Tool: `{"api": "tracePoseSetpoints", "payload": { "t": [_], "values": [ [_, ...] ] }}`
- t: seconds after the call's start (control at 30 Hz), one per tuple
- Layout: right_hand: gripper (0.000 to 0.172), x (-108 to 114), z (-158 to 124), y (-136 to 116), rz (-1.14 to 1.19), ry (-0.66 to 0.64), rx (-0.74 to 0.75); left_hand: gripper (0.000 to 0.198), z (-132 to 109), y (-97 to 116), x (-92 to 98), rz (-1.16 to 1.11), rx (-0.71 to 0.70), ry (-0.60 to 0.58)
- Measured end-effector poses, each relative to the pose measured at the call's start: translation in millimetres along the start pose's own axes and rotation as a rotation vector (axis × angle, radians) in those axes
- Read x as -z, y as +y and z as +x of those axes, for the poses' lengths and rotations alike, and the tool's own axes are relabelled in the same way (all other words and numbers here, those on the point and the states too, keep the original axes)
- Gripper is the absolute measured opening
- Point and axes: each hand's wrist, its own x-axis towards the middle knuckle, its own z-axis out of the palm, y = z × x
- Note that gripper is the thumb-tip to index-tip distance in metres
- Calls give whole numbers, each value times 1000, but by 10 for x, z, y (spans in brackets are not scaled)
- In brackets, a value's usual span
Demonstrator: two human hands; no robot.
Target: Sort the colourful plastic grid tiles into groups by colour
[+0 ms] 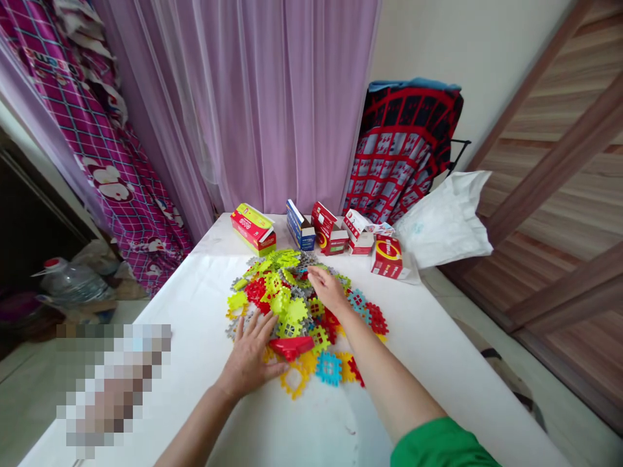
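Toothed plastic tiles (294, 311) lie heaped in the middle of the white-covered table (185, 331), lime green on top, with red, grey, yellow and blue ones around and beneath. Both hands are at this heap. The left hand (254, 353) is at its near left edge, palm down, fingers spread, the fingertips over the outer tiles and the thumb pointing toward a yellow ring-shaped tile (304, 381) on the near side. Just beyond that thumb is a smooth red piece (292, 347), and to its right a blue tile (329, 368) lies flat.

The right hand (329, 288) reaches across the right side of the heap to its far part, fingers pointing left above grey and green tiles; whether they pinch one I cannot tell. A green sleeve (438, 444) covers that arm's upper part.

Behind the heap, small cartons stand in a row: a lime-and-red carton (253, 230), a blue carton (299, 227), a red carton (328, 230) and a white-and-red carton (357, 233). Nearer, at the right end, sits another red carton (387, 254), beside a white bag (445, 224). A lilac curtain (292, 97) hangs beyond the table.
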Motion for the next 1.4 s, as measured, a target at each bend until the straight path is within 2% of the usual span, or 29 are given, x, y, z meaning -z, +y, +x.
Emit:
{"api": "tracePoseSetpoints", "payload": {
  "t": [0.07, 0.13, 0.23, 0.3, 0.4, 0.53, 0.67, 0.8, 0.9, 1.0, 1.1, 1.2, 1.3, 1.4],
  "values": [
    [28, 187, -261, 60, -154, 83, 80, 89, -135, 70, -19, 19, -25, 39],
    [26, 347, -641, 121, -332, 171, 140, 80, -223, 185, -59, 33, -63, 45],
    [28, 445, -1252, 156, -496, 297, 168, 68, -226, 359, -130, 22, -81, 1],
    [28, 425, -1582, 119, -533, 256, 198, 62, -175, 423, -165, 31, -12, 5],
    [24, 347, -1873, 18, -564, 78, 214, 48, -122, 426, -190, 62, 149, 97],
    [25, 276, -1933, -21, -630, -36, 145, 43, -173, 389, -176, 56, 220, 160],
    [23, 261, -1890, 49, -622, -32, 176, 39, -227, 408, -106, 33, 199, 132],
    [24, 258, -1876, 74, -559, 9, 255, 50, -214, 365, -37, -39, 253, 183],
    [28, 233, -1842, 80, -444, 100, 268, 53, -218, 265, -10, -151, 244, 274],
    [35, 181, -1785, 122, -311, 214, 174, 50, -242, 154, 38, -245, 285, 345],
    [37, 125, -1744, 157, -276, 253, 87, 50, -286, 51, 135, -244, 430, 299],
    [36, 131, -1744, 161, -305, 305, 128, 49, -363, -51, 246, -125, 586, 190],
    [37, 258, -1788, 211, -306, 459, 133, 50, -439, -146, 301, -29, 681, 167],
    [37, 462, -1891, 352, -335, 641, 31, 51, -461, -214, 285, 27, 704, 169]
  ]
}}
